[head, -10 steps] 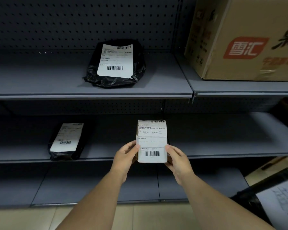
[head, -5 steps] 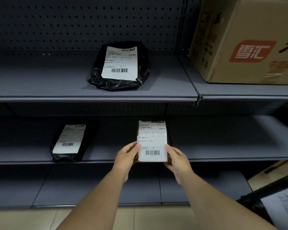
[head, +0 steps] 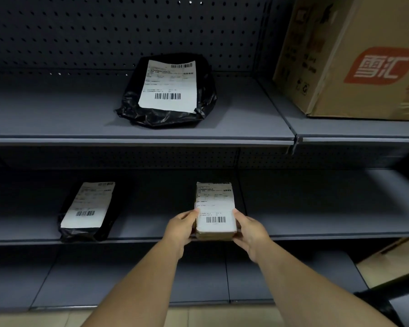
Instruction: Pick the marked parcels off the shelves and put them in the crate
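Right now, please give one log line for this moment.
step: picking | left hand: holds small parcel | right hand: holds it too | place: middle shelf front | crate: unseen

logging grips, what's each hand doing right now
Left hand: closed on the small parcel's left edge.
Right hand: closed on its right edge.

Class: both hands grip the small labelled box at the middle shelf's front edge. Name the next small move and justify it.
Probably draw the small tan cardboard box with the white label back off the grey middle shelf: the left hand and right hand already clasp its sides, and no crate is visible yet.
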### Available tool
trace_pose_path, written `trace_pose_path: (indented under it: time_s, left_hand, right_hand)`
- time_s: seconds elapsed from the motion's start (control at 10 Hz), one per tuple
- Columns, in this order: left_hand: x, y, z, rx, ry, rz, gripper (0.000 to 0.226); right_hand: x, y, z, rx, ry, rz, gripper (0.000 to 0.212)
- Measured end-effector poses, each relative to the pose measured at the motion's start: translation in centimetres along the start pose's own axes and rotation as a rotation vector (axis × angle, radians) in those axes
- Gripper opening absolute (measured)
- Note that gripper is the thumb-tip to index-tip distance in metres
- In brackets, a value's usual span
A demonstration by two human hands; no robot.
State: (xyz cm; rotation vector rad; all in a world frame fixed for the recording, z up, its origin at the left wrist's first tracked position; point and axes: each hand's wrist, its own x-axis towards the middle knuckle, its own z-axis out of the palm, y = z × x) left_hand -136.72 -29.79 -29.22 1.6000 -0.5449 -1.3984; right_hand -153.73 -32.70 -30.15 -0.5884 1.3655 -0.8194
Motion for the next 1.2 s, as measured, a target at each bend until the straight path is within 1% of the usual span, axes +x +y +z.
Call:
trace_pose_path:
  time_s: [0.1,0.4,0.5,0.6,0.7,0.9,1.0,1.1,1.2]
  left_hand:
    - [0.9,-0.1,0.0,0.009,0.001,-0.022,0.021]
    - [4.2,-1.1,-0.3,0.052,0.029,-0.062,0.018]
    - [4.9,-1.4,-0.4,0.061,0.030,-0.083,0.026]
    - [5.5,-1.6,-0.5,0.060,0.034,-0.098,0.040]
    - [5.8,-1.5,-0.5,0.062,0.037,-0.102,0.045]
    - [6.2,-1.6,-0.5,0.048,0.033,-0.105,0.042]
    - [6.0,-1.5,-0.4,0.068,0.037,-0.098,0.044]
    - [5.9,-0.9,-0.3,0.189,0.086,-0.040,0.048]
    - [4.4,0.4,-0.5,0.361,0.229,0.003,0.049]
  right_hand:
    - [1.2,0.2,0.3,-0.012,0.003,0.013,0.038]
    - [4.2,1.3,0.5,-0.032,0.009,0.046,0.044]
    - [5.0,1.5,0.6,-0.046,0.008,0.062,0.039]
    - [5.4,1.7,0.7,-0.056,0.002,0.065,0.037]
    - [5.6,1.6,0.7,-0.060,0.013,0.056,0.041]
    - [5.3,1.4,0.8,-0.076,0.021,0.060,0.051]
    - [4.8,0.8,0.8,-0.135,0.018,0.066,0.058]
    - [4.6,0.1,0.6,-0.180,0.043,0.055,0.062]
    - [3.3,-0.8,0.1,-0.366,0.180,-0.004,0.064]
